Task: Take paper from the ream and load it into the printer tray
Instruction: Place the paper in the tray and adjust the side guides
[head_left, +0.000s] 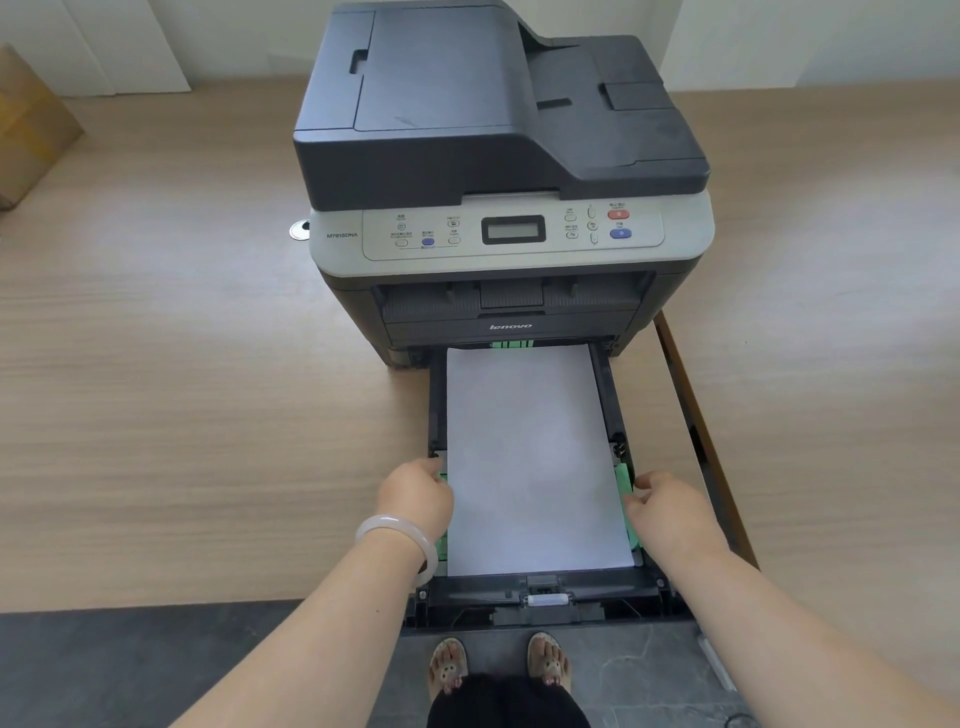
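- Left hand (415, 493): fingers curled onto the green side guide (441, 540), touching the paper stack's left edge.
- Right hand (667, 512): fingers (636, 500) loosely bent, pinching nothing, at the right green guide (623, 478).
- Paper (530, 457) lies flat between both hands in the pulled-out tray (540, 590).
- Printer (498, 156) stands on the desk (182, 364).

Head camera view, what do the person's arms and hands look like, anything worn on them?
Both forearms are bare, with no sleeves in view. The left hand has a pale, translucent bangle around its wrist. The right hand and its wrist carry nothing. No gloves or rings show on the fingers.
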